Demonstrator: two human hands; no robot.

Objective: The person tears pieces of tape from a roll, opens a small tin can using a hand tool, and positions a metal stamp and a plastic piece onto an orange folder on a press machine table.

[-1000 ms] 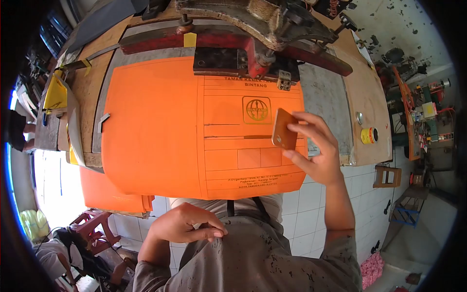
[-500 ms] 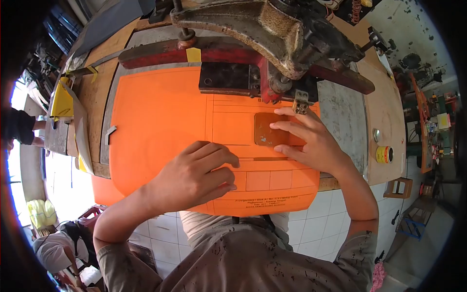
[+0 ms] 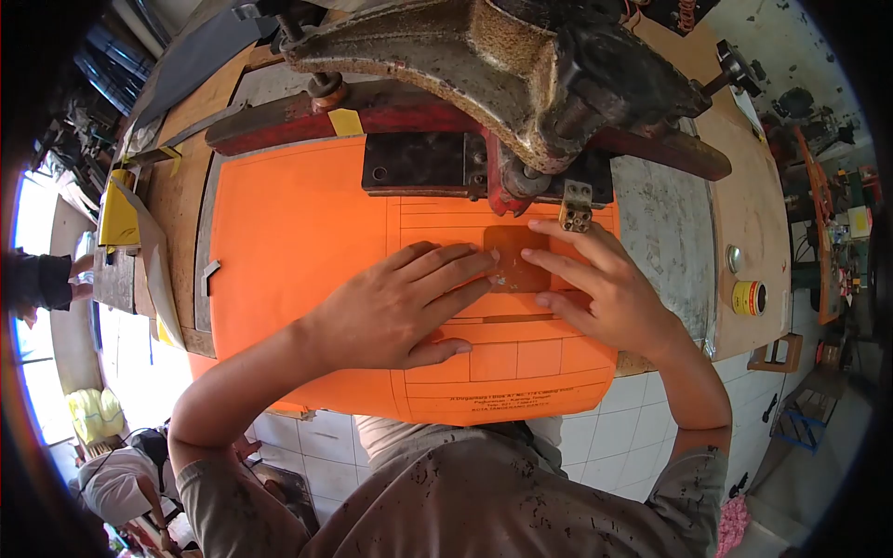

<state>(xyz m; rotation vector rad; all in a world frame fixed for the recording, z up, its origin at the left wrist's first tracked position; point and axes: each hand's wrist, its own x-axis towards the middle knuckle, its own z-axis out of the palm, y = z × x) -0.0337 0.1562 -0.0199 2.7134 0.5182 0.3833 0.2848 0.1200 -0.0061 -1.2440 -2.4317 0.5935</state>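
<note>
A brown, scuffed square piece [image 3: 517, 262] lies flat on a large orange printed sheet [image 3: 298, 223] with black ruled lines and small text near its front edge. My left hand [image 3: 395, 302] is open, palm down, its stretched fingertips at the square's left edge. On the right, my right hand [image 3: 609, 288] is open too, fingers spread and their tips on or beside the square's right part. What its palm covers is hidden. Just beyond the hands stands a heavy metal clamp frame [image 3: 446, 56] with a red bar [image 3: 409, 110] and a black block [image 3: 416, 166].
A small metal fitting [image 3: 576, 206] hangs close above my right fingers. To the right are a yellow-labelled can [image 3: 748, 298] and a round lid [image 3: 734, 258]. A small grey clip [image 3: 211, 277] sits at the sheet's left edge. Another person's arm [image 3: 79, 279] shows at far left.
My left hand has moved right and forward, its fingers straightening to reach the brown square. My right hand stays at the square's right side. The view has shifted slightly.
</note>
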